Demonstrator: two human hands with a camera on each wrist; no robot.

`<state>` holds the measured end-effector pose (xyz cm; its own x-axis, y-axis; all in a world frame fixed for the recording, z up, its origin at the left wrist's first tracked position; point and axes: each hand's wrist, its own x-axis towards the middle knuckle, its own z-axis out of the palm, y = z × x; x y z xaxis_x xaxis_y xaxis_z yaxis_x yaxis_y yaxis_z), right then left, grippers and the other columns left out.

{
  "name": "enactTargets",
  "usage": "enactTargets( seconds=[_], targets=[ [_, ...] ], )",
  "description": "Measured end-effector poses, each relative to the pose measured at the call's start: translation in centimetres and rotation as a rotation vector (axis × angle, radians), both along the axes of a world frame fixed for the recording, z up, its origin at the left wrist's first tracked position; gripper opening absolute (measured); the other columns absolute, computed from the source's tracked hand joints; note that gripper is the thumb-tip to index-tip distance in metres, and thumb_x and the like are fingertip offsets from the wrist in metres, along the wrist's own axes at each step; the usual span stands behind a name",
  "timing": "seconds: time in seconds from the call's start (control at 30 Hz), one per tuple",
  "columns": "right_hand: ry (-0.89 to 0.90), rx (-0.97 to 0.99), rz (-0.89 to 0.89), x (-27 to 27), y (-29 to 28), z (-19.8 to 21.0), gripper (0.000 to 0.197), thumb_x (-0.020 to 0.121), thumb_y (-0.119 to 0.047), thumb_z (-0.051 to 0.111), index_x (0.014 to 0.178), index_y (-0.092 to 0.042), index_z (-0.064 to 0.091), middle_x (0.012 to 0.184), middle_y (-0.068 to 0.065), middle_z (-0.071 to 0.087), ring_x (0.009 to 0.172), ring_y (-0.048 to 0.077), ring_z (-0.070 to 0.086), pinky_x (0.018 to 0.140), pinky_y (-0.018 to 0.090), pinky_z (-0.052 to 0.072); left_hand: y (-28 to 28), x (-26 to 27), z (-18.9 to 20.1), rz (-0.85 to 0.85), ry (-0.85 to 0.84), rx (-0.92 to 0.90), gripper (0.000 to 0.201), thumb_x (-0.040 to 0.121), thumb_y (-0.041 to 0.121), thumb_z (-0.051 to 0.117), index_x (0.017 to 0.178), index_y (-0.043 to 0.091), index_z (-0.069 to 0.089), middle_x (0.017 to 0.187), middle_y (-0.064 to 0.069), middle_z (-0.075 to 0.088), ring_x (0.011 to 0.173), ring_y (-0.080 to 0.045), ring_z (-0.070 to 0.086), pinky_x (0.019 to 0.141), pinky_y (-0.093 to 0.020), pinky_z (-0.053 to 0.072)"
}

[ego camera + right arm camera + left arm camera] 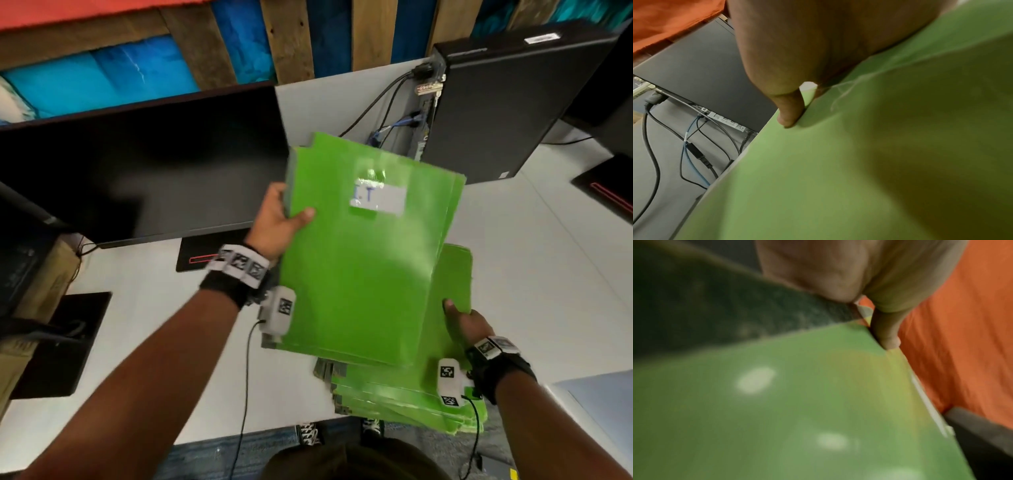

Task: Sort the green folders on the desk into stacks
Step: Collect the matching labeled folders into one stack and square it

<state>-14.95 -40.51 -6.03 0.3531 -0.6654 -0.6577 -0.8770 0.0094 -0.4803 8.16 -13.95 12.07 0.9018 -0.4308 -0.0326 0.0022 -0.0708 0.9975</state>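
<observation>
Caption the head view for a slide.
Both hands, left hand and right hand, lift labelled green folders above the desk stack.

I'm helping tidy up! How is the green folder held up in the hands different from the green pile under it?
The lifted folder is up in the air, tilted; the pile of folders lies on the desk. The lifted folder shows a white label; no label shows on the pile. The left hand and right hand hold the lifted folder. Both are bright green.

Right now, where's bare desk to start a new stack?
Bare desk lies left of the folder pile, bordered by the monitor and near edge. More bare desk runs right of the pile, below the computer tower. Crowded: cables behind the lifted folders, held by left hand and right hand.
</observation>
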Motion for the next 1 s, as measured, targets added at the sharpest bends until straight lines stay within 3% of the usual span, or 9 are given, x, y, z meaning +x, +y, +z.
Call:
enactTargets(
  seconds=[0.1,0.23,0.33,0.53,0.6,0.73,0.87,0.93,1.0],
  targets=[
    [-0.019,0.028,-0.022,-0.3,-0.1,0.0,0.067,0.088,-0.056,0.050,0.129,-0.004,0.054,0.131,0.021,0.057,0.115,0.038,0.056,0.094,0.036,0.042,-3.8,-0.7,-4.5,0.036,0.024,0.187,0.041,0.078,0.003,0.071,0.105,0.016,0.042,0.094,-0.005,0.062,0.083,-0.022,0.061,0.077,-0.040,0.055],
    [-0.039,0.042,-0.030,-0.7,0.0,0.2,0.065,0.089,-0.054,0.049,0.131,-0.005,0.051,0.133,0.020,0.056,0.117,0.037,0.055,0.094,0.036,0.041,-6.0,-1.6,-8.5,0.117,0.076,0.363,0.049,0.079,0.013,0.074,0.117,0.011,0.044,0.100,-0.007,0.063,0.086,-0.021,0.061,0.075,-0.031,0.051],
    [-0.080,0.052,-0.046,-0.9,0.2,0.3,0.064,0.089,-0.056,0.047,0.129,-0.007,0.053,0.131,0.020,0.058,0.114,0.037,0.057,0.093,0.036,0.042,-6.5,-2.4,-10.5,0.108,0.151,0.442,0.053,0.077,0.017,0.075,0.123,0.013,0.047,0.111,-0.007,0.066,0.096,-0.023,0.064,0.086,-0.036,0.053],
    [-0.207,0.137,-0.150,-1.3,0.5,0.6,0.067,0.085,-0.059,0.053,0.130,-0.009,0.052,0.129,0.016,0.059,0.115,0.034,0.057,0.091,0.034,0.042,-6.7,-4.2,-12.2,0.042,0.149,0.587,0.051,0.081,0.028,0.071,0.127,0.017,0.052,0.118,-0.004,0.064,0.107,-0.025,0.061,0.088,-0.030,0.047],
    [-0.253,0.166,-0.173,-1.6,0.6,0.3,0.065,0.081,-0.057,0.060,0.126,-0.011,0.053,0.124,0.013,0.063,0.109,0.032,0.061,0.091,0.037,0.046,-6.6,-4.4,-12.2,-0.009,0.153,0.613,0.052,0.084,0.032,0.067,0.131,0.019,0.050,0.122,-0.003,0.061,0.113,-0.025,0.059,0.093,-0.032,0.046],
    [-0.314,0.209,-0.192,-1.7,0.4,-0.5,0.069,0.067,-0.055,0.073,0.119,-0.011,0.058,0.114,0.008,0.068,0.100,0.029,0.066,0.093,0.045,0.051,-6.6,-4.8,-12.2,-0.102,0.276,0.701,0.052,0.092,0.038,0.055,0.134,0.010,0.043,0.128,-0.003,0.053,0.124,-0.027,0.051,0.089,-0.024,0.034],
    [-0.437,0.240,-0.195,-1.7,0.7,0.7,0.043,0.082,-0.029,0.071,0.118,-0.010,0.059,0.109,0.007,0.070,0.094,0.025,0.066,0.080,0.036,0.051,-6.9,-3.4,-12.6,-0.094,0.500,0.601,0.086,0.077,0.059,0.064,0.141,0.009,0.037,0.144,-0.007,0.044,0.134,-0.027,0.042,0.107,-0.031,0.031],
    [-0.506,0.237,-0.183,-2.0,0.9,1.6,0.033,0.086,-0.021,0.067,0.116,-0.012,0.059,0.102,0.002,0.070,0.089,0.017,0.065,0.068,0.029,0.048,-6.4,-2.9,-12.7,-0.100,0.676,0.525,0.104,0.066,0.070,0.065,0.147,0.016,0.030,0.154,-0.009,0.030,0.142,-0.028,0.029,0.116,-0.043,0.020],
    [-0.598,0.246,-0.159,-2.0,1.2,2.7,0.025,0.086,-0.015,0.066,0.110,-0.016,0.059,0.105,0.003,0.070,0.091,0.013,0.065,0.067,0.023,0.047,-5.4,-2.3,-13.9,-0.079,0.799,0.447,0.109,0.053,0.073,0.073,0.145,0.026,0.035,0.155,-0.006,0.030,0.141,-0.030,0.030,0.115,-0.050,0.020]
  ],
)
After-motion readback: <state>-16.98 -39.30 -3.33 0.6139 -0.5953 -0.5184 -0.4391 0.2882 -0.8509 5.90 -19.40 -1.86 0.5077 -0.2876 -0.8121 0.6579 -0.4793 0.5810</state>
